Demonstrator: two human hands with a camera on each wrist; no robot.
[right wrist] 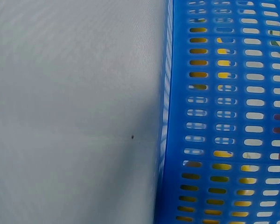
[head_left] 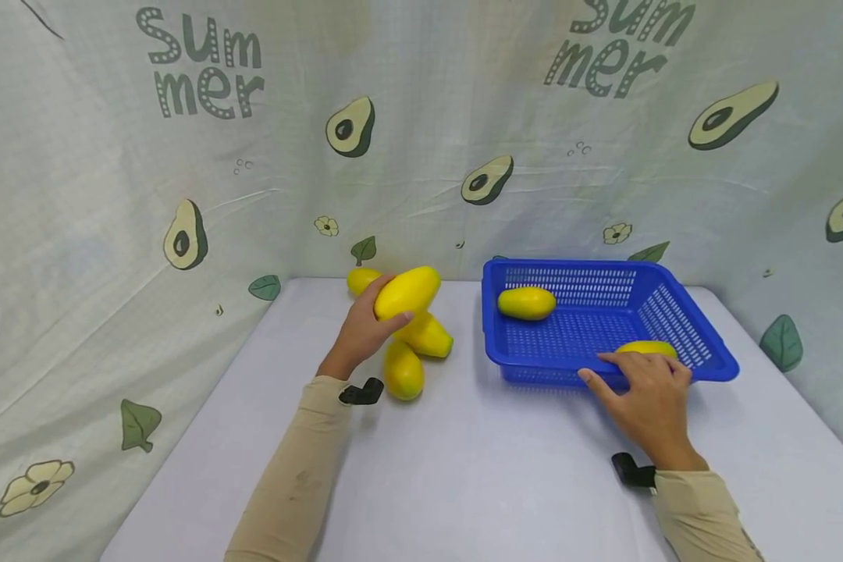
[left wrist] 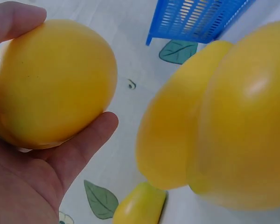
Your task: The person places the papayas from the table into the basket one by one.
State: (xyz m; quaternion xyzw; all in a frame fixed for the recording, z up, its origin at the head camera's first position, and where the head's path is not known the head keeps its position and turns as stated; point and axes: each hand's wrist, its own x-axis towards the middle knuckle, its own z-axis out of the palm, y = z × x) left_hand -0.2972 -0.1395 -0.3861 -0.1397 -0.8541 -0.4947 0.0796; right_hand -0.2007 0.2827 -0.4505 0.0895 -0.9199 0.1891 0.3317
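Oblong yellow fruit (head_left: pixel 409 293) held in the left hand (head_left: pixel 360 329), above loose matching fruits (head_left: pixel 403 371) on the table (head_left: pixel 478 476), right hand (head_left: pixel 652 400) placed at the blue basket (head_left: pixel 541 364) by another fruit (head_left: pixel 645 347) inside, its grip unclear.

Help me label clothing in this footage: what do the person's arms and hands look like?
The left sleeve and right sleeve are beige, the left faintly smudged. A small black piece sits at each wrist. Neither hand wears a glove.
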